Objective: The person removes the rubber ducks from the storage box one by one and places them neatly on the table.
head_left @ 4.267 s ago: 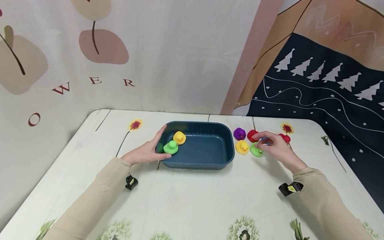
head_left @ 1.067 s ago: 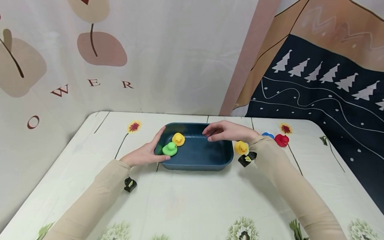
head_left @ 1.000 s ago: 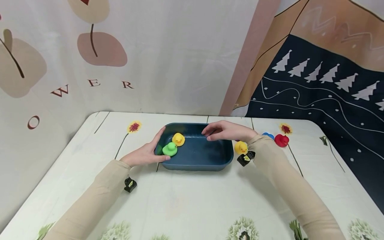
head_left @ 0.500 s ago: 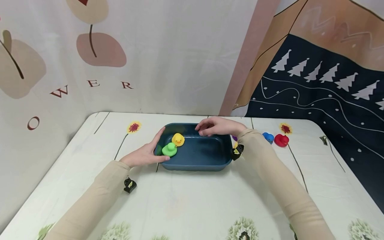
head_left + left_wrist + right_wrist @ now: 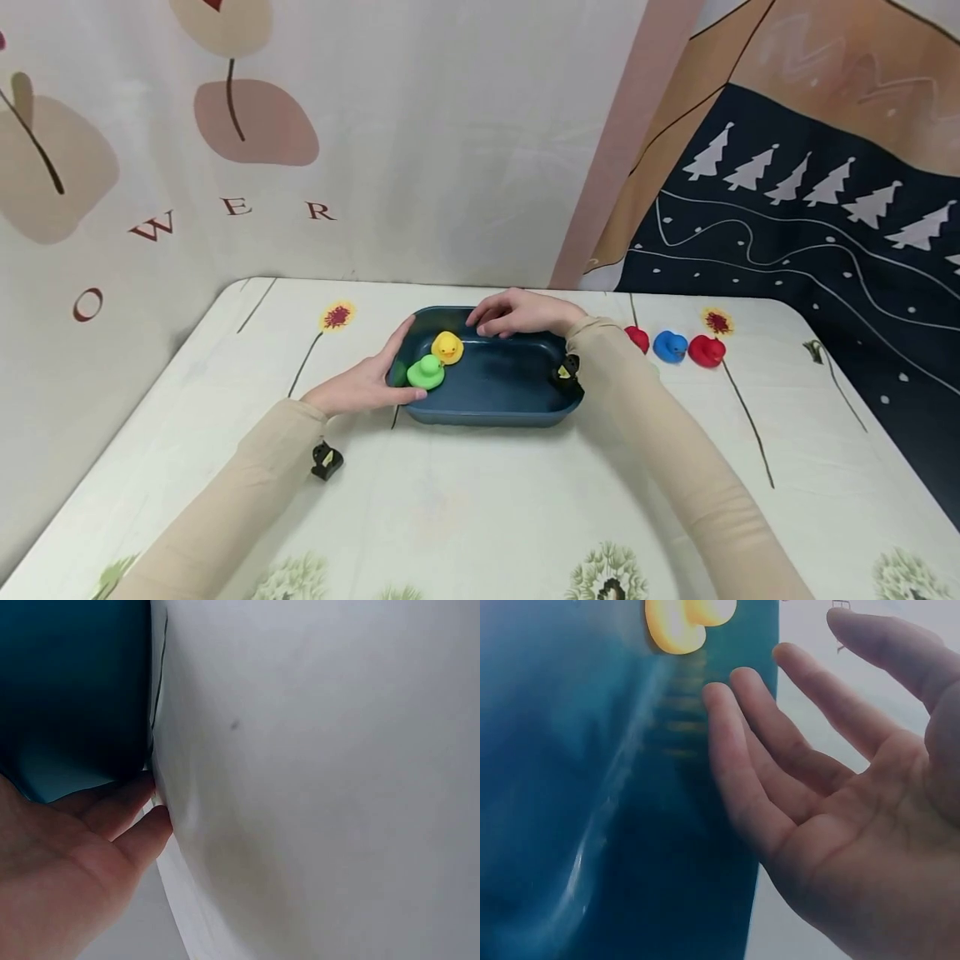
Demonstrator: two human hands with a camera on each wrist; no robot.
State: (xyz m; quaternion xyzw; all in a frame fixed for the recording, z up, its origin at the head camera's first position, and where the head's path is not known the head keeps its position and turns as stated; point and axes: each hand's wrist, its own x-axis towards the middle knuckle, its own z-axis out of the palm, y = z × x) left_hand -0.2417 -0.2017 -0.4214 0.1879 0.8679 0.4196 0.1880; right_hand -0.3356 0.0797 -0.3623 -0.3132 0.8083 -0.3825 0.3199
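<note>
A dark blue plastic bin [image 5: 487, 415] stands mid-table, with a yellow rubber duck [image 5: 447, 347] and a green rubber duck [image 5: 426, 372] inside at its left end. My left hand [image 5: 367, 383] grips that end, the thumb along the front rim and the fingers at the left side. In the left wrist view, fingertips touch the bin's outer wall near the cloth. Over the bin's far rim hovers my right hand [image 5: 521, 312], to the right of the yellow duck. The right wrist view shows its fingers [image 5: 735, 769] apart and loosely bent, holding nothing.
To the right of the bin sit a red duck [image 5: 637, 338], partly behind the right sleeve, a blue duck [image 5: 670, 347] and another red duck [image 5: 707, 351]. The right forearm covers the table beside the bin. Patterned cloth hangs behind the table's far edge.
My right hand has left the ducks on the right and come over the bin, then drifted further left and slightly back. The left hand and the two ducks in the bin have stayed put.
</note>
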